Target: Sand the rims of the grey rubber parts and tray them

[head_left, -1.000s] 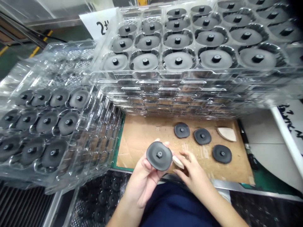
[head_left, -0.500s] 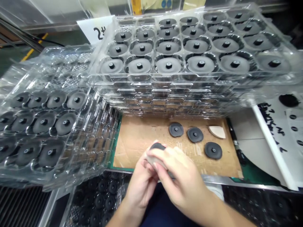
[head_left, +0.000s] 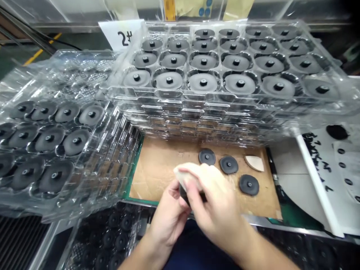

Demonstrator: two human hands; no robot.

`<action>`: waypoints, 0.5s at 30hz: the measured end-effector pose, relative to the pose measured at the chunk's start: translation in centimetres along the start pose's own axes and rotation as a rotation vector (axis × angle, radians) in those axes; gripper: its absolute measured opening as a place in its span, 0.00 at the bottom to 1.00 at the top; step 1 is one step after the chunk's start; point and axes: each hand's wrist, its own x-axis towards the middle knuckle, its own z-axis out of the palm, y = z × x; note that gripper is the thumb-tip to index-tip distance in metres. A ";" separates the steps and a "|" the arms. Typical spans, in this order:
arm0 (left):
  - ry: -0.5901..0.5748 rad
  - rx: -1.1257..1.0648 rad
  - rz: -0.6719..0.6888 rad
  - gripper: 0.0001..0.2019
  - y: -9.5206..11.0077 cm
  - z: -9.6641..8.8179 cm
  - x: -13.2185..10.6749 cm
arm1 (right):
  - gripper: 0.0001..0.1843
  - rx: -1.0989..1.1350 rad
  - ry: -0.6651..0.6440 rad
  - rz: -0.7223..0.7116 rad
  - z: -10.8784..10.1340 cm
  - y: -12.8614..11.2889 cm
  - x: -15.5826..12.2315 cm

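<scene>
My left hand [head_left: 170, 215] grips a black disc-like part [head_left: 184, 195], tilted and mostly covered by fingers. In my right hand [head_left: 218, 202] is a thin pale pad [head_left: 187, 177], pinched between thumb and fingers and pressed against the upper edge of that part. Beyond my hands, on a brown cardboard sheet [head_left: 157, 161], lie three loose black discs with centre studs: one disc [head_left: 209, 152], a second disc [head_left: 228, 169] and a third disc [head_left: 249, 190]. A cream wedge-shaped piece [head_left: 254, 163] rests near them.
A tall stack of clear plastic trays [head_left: 202, 103] filled with black discs stands at the back. Another tray stack [head_left: 92, 165] is on the left. A white sheet marked 2# [head_left: 112, 33] stands behind. At the right is a white-edged panel [head_left: 317, 183] with handwriting.
My right hand has swung the pale pad up over the top edge of the black part, which now tilts more steeply. The view has shifted slightly.
</scene>
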 end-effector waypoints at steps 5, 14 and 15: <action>0.000 -0.047 -0.048 0.29 0.1 -0.5 0.1 | 0.12 0.034 -0.255 0.040 -2.3 0.7 -2.0; -0.148 -0.056 -0.258 0.08 0.3 1.3 -0.3 | 0.16 0.040 -0.455 -0.313 -3.5 2.3 2.1; -0.170 -0.045 -0.307 0.08 0.2 0.8 -0.3 | 0.16 0.084 -0.534 -0.318 -3.5 2.5 2.6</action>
